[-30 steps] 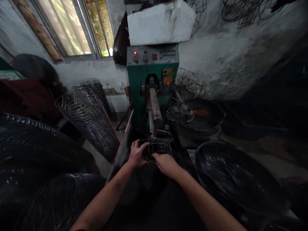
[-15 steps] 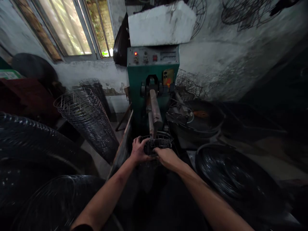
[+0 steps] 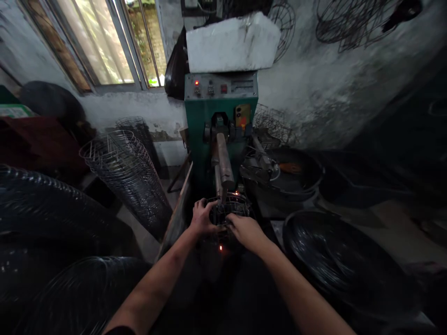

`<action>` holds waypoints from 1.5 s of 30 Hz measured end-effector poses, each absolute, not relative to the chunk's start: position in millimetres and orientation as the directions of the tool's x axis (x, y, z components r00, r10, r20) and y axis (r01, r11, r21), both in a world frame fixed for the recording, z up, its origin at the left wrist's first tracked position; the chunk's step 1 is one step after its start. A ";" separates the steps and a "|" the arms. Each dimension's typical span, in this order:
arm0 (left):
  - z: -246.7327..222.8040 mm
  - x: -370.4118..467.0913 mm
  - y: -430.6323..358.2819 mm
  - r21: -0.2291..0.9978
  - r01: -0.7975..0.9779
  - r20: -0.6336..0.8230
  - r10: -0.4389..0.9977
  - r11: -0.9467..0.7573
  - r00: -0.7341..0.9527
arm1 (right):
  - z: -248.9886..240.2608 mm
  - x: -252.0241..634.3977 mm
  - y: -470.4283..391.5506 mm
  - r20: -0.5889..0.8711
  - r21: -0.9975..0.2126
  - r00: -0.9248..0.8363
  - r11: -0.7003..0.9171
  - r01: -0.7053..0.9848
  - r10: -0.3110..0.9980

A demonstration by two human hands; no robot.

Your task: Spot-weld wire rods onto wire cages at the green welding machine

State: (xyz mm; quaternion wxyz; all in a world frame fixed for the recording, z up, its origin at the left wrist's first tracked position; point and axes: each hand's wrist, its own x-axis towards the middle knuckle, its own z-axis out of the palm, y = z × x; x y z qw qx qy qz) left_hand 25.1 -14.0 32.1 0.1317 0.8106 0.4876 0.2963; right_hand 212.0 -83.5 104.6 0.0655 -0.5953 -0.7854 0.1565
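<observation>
A round wire frame [image 3: 240,204] lies under the electrode arm [image 3: 224,163] of a green machine [image 3: 199,111]. My left hand [image 3: 202,217] grips the frame's left side, thumb and fingers around its wires. On the near right side, my right hand [image 3: 244,229] is closed on the frame's edge, its fingertips partly hidden. Small orange sparks glow just behind the frame and below it. A red lamp shines on the machine's panel.
Tall stacks of wire rings [image 3: 129,172] lean at the left. A coil of dark wire [image 3: 324,246] lies at the right, with a dark round basin [image 3: 296,179] behind it. A white foam block [image 3: 233,44] tops the machine.
Orange sparks have appeared at the frame and below it. My right hand has shifted slightly to the right. The view has tilted up a little.
</observation>
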 end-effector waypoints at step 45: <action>55.2 22.7 35.2 0.552 0.747 0.286 0.926 -0.371 0.248 | 25.5 254.3 -169.6 -0.317 -0.889 0.326 -0.159 -0.431 0.891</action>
